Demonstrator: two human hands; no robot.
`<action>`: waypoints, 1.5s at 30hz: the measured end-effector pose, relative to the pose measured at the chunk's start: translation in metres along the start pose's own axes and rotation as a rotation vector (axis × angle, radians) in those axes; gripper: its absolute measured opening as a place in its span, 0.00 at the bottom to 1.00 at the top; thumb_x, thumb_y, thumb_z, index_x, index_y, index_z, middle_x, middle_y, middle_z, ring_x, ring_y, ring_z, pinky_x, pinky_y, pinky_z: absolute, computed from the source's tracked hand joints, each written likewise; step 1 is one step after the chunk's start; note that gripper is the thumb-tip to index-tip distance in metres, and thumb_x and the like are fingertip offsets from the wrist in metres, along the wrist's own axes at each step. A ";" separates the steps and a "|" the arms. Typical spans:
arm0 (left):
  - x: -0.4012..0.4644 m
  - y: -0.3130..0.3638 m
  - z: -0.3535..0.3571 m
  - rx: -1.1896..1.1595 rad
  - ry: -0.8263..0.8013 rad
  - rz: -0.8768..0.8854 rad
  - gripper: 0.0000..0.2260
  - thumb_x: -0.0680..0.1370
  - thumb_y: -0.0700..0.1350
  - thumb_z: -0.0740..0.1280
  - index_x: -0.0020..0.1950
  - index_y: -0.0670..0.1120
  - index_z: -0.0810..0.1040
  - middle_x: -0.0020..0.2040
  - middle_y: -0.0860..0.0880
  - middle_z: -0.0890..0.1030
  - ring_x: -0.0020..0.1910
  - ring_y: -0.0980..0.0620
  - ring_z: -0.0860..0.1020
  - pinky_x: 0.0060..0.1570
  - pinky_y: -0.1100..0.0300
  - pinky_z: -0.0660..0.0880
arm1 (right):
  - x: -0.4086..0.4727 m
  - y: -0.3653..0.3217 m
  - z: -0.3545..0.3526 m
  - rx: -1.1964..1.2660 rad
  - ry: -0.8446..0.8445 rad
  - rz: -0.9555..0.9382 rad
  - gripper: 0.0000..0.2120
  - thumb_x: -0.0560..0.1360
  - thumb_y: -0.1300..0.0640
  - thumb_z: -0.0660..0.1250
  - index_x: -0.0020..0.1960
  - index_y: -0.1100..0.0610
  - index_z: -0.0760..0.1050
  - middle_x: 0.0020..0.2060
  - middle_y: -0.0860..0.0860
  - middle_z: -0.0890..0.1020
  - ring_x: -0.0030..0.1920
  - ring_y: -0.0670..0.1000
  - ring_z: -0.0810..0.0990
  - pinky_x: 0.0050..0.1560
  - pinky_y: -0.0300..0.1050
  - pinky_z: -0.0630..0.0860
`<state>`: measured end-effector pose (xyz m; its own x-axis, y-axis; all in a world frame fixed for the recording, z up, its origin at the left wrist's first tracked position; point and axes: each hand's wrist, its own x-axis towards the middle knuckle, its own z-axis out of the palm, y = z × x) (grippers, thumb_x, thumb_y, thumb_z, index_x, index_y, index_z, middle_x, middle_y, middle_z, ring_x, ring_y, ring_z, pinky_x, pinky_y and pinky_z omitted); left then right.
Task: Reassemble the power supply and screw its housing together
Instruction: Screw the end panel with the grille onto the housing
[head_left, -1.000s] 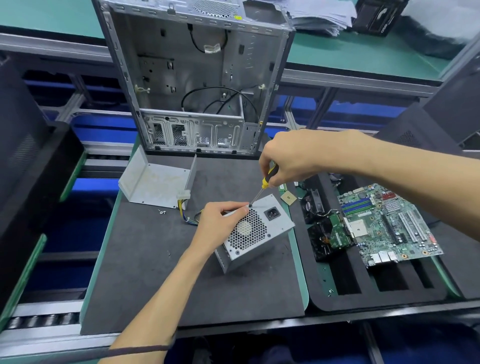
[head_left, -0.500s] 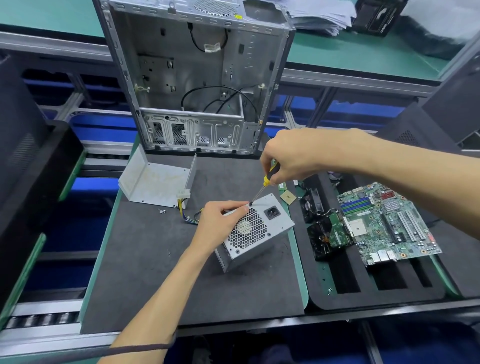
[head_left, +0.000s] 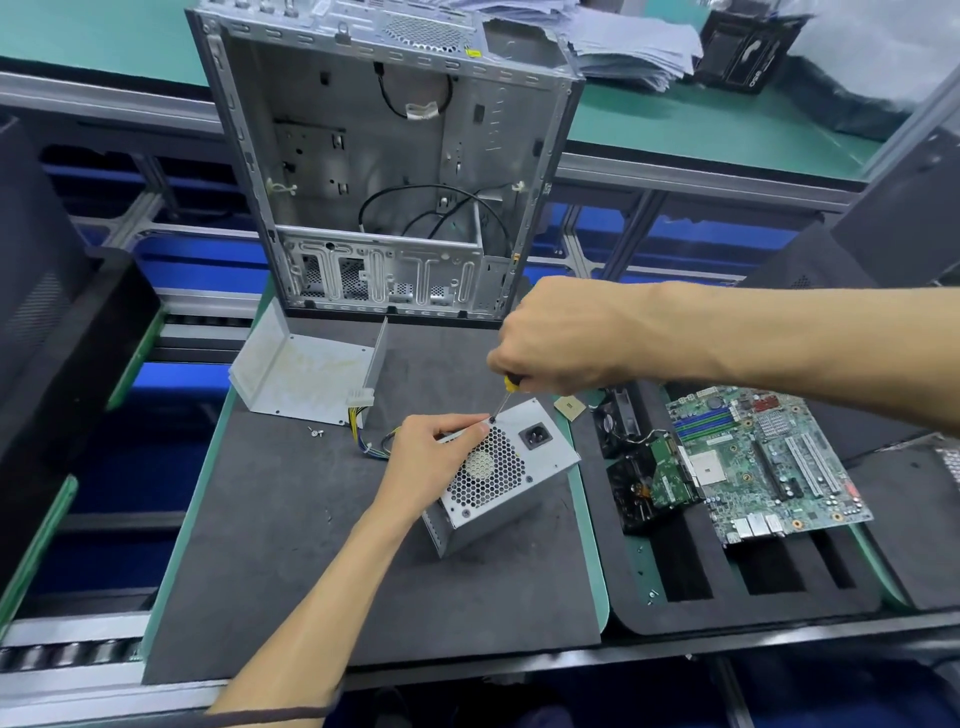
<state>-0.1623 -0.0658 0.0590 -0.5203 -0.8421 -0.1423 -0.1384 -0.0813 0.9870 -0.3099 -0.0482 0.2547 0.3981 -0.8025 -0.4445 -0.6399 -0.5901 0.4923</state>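
Note:
The grey power supply (head_left: 524, 470) stands tilted on the dark mat, its honeycomb fan grille and black mains socket facing up. My left hand (head_left: 428, 457) grips its upper left side, fingers curled over the top edge. My right hand (head_left: 561, 338) holds a yellow-handled screwdriver (head_left: 503, 400) above it, the tip on the top left corner of the grille face, right beside my left fingertips. Coloured wires (head_left: 371, 439) run out behind the unit to a white connector. A bent grey housing cover (head_left: 306, 371) lies at the back left of the mat.
An empty open computer case (head_left: 384, 171) stands upright behind the mat. Two small screws (head_left: 316, 431) lie near the cover. On the right, a foam tray (head_left: 727, 592) holds a green motherboard (head_left: 763, 457), a drive and a small fan. A CPU chip (head_left: 570, 405) lies by the mat's edge.
My right hand has dipped slightly and shifted a little on the screwdriver handle; the tip stays on the same corner. My left hand and the power supply have not moved.

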 end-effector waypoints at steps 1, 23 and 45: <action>0.000 0.000 0.000 0.009 0.005 -0.003 0.07 0.78 0.45 0.73 0.54 0.48 0.87 0.42 0.60 0.87 0.44 0.63 0.84 0.40 0.73 0.74 | 0.001 0.000 -0.002 0.004 -0.010 0.003 0.07 0.80 0.55 0.59 0.48 0.57 0.73 0.37 0.54 0.76 0.38 0.60 0.71 0.37 0.49 0.67; -0.001 -0.004 0.001 0.141 0.055 0.078 0.06 0.77 0.48 0.73 0.53 0.52 0.88 0.44 0.62 0.86 0.45 0.67 0.82 0.42 0.76 0.73 | 0.008 0.009 -0.009 0.135 -0.201 0.046 0.13 0.80 0.52 0.60 0.54 0.60 0.78 0.46 0.57 0.82 0.40 0.59 0.74 0.36 0.46 0.68; -0.002 -0.001 0.001 0.207 0.071 0.092 0.06 0.77 0.50 0.73 0.53 0.54 0.88 0.42 0.63 0.85 0.45 0.67 0.82 0.43 0.74 0.72 | 0.021 0.020 -0.003 0.654 -0.542 0.263 0.16 0.79 0.53 0.64 0.35 0.58 0.68 0.29 0.52 0.71 0.30 0.58 0.71 0.29 0.40 0.67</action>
<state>-0.1619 -0.0633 0.0580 -0.4790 -0.8769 -0.0397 -0.2667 0.1023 0.9583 -0.3121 -0.0769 0.2571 -0.0746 -0.6550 -0.7520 -0.9802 -0.0907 0.1762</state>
